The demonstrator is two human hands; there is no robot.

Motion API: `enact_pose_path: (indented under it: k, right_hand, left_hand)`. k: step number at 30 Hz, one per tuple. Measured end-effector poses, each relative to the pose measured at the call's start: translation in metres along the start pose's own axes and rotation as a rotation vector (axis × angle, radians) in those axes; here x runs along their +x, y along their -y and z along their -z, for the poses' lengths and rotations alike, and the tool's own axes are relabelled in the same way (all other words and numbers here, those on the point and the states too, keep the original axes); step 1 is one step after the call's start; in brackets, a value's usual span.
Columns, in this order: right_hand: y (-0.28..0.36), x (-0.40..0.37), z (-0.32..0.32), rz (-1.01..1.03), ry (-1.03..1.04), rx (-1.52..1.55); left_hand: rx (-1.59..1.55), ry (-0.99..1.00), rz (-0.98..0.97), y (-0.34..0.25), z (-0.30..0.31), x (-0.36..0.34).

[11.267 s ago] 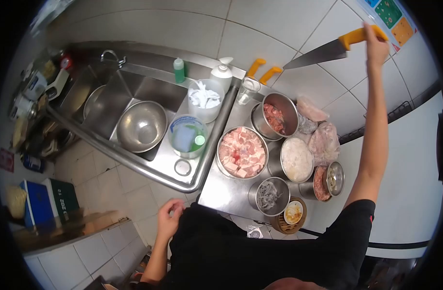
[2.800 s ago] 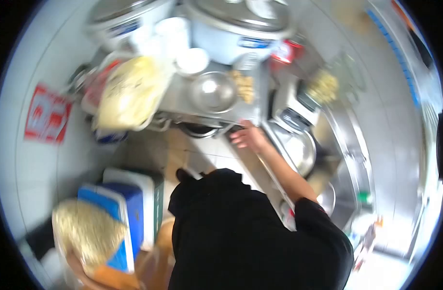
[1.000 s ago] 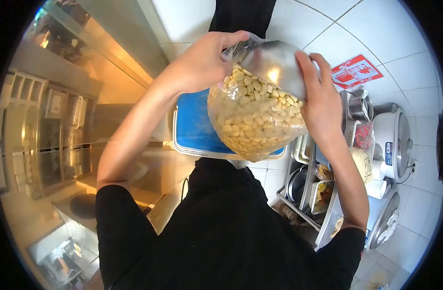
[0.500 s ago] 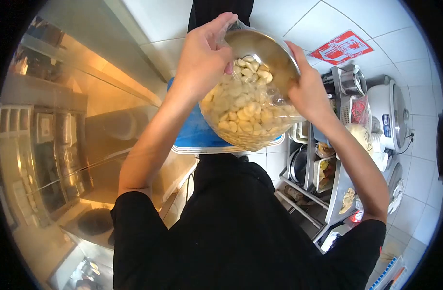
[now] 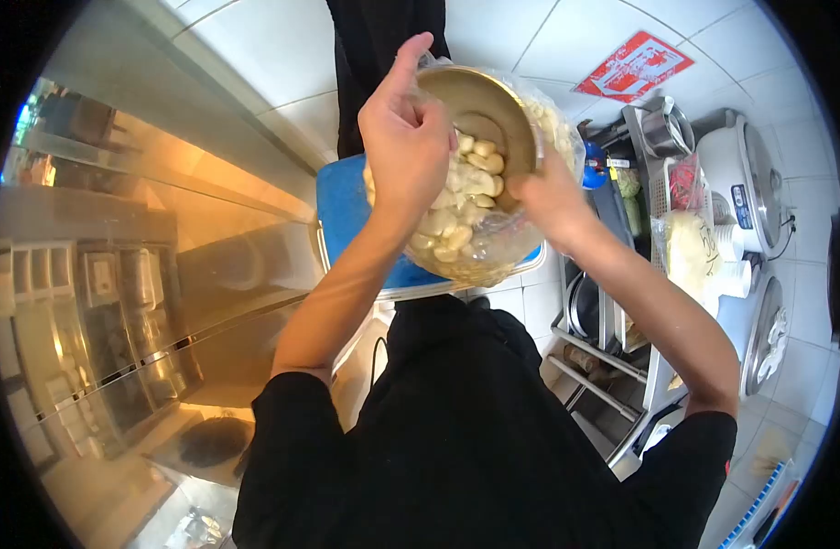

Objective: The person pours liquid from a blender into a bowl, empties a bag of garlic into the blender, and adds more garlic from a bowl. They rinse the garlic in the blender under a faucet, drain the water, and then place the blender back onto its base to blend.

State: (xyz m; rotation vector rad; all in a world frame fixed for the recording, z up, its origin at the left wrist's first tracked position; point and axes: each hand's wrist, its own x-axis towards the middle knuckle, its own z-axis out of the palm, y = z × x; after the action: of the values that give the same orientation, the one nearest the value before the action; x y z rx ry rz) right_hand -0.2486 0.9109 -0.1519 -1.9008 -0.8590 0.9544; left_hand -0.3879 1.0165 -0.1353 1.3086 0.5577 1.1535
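Observation:
A shiny metal bowl (image 5: 484,96) is tilted inside a clear plastic bag (image 5: 571,146). Pale, rounded pieces (image 5: 447,233), resembling peeled garlic cloves, lie in the bowl and show through the bag around it. My left hand (image 5: 406,137) is closed at the upper left on the bag's edge, one digit pointing up. At the right side, my right hand (image 5: 550,197), slightly blurred, grips the bowl's rim. Under the bag is a blue surface with a white rim (image 5: 342,197), partly covered by the bag and my arm.
A metal rack (image 5: 639,366) stands at the right with a steel pot (image 5: 665,133), a large white cooker (image 5: 745,197) and a bag of pale food (image 5: 687,252). A glossy metal panel (image 5: 246,247) runs along the left. White tiles carry a red sign (image 5: 632,66).
The bowl's rim has shifted lower and the bag now spreads out beyond it on the right. My right hand has moved slightly down and left; my left hand still holds the bag's edge.

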Motion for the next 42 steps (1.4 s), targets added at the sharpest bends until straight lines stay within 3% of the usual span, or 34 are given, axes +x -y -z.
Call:
enact_pose_path:
  k: [3, 4, 6, 9, 11, 17, 19, 21, 24, 26, 29, 30, 31, 32, 33, 34, 35, 37, 38, 39, 41, 42]
  right_hand:
    - [0.008, -0.005, -0.022, 0.136, 0.002, 0.035]
    - [0.036, -0.026, -0.025, -0.018, -0.008, 0.194]
    - [0.038, -0.034, -0.015, -0.067, -0.033, 0.228]
    - [0.006, -0.02, 0.013, -0.209, 0.046, 0.414]
    - [0.005, -0.016, 0.024, -0.293, 0.134, 0.531]
    - [0.016, -0.018, 0.041, -0.236, 0.019, 0.59]
    - [0.016, -0.026, 0.046, -0.25, 0.005, 0.66]
    - [0.014, -0.031, 0.049, -0.276, -0.005, 0.677]
    - [0.014, -0.036, 0.04, -0.294, 0.027, 0.801]
    - [0.009, -0.036, 0.041, -0.407, 0.151, 1.011]
    - [0.006, -0.071, 0.054, -0.204, 0.185, 1.192]
    - [-0.004, -0.089, 0.064, -0.224, 0.138, 1.229]
    - [-0.01, -0.116, 0.08, -0.069, 0.124, 1.216]
    - [-0.027, -0.138, 0.092, -0.055, 0.112, 1.317]
    - [-0.022, -0.173, 0.111, -0.001, -0.026, 1.392]
    - [-0.042, -0.204, 0.137, -0.007, -0.025, 1.417]
    - [-0.062, -0.245, 0.157, 0.081, -0.187, 1.429]
    - [-0.078, -0.345, 0.199, 0.065, -0.651, 1.279]
    - [-0.075, -0.4, 0.215, 0.055, -0.881, 1.205]
    - [-0.092, -0.442, 0.24, 0.08, -1.02, 1.129]
    - [-0.111, -0.539, 0.276, 0.071, -1.27, 0.916]
    - [-0.122, -0.584, 0.299, 0.115, -1.354, 0.886]
  left_hand:
    - [0.004, -0.077, -0.087, 0.009, -0.011, 0.001]
    - [-0.037, -0.124, -0.123, 0.011, -0.013, 0.002]
    - [-0.104, -0.137, -0.207, 0.021, -0.012, 0.007]
    - [-0.197, -0.206, -0.187, 0.011, -0.013, 0.014]
    - [-0.198, -0.193, -0.191, 0.006, -0.014, 0.017]
    - [-0.126, 0.019, -0.323, -0.032, -0.012, 0.02]
    - [0.166, -0.001, -0.688, -0.012, 0.004, 0.021]
    - [0.129, 0.068, -0.632, 0.001, 0.006, 0.012]
    - [0.525, 0.296, -0.547, 0.005, -0.012, 0.0]
    - [0.556, 0.303, -0.531, -0.005, -0.018, 0.003]
    - [0.629, 0.38, -0.605, -0.039, -0.044, -0.005]
    - [0.451, 0.394, -0.605, -0.042, -0.058, -0.015]
    - [0.296, 0.532, -0.626, -0.054, -0.09, -0.037]
    - [0.308, 0.397, -0.561, -0.077, -0.114, -0.065]
    - [0.348, 0.268, -0.477, -0.087, -0.127, -0.085]
    - [0.321, 0.423, -0.816, -0.088, -0.139, -0.091]
    - [0.186, 0.48, -0.717, -0.08, -0.153, -0.119]
    - [-0.008, 0.625, -0.672, -0.043, -0.182, -0.155]
    - [0.074, 0.699, -0.664, -0.029, -0.196, -0.173]
    - [0.159, 0.761, -0.654, -0.019, -0.214, -0.191]
    - [-0.173, 1.003, -0.42, 0.004, -0.258, -0.24]
    - [-0.178, 1.035, -0.294, 0.007, -0.278, -0.272]
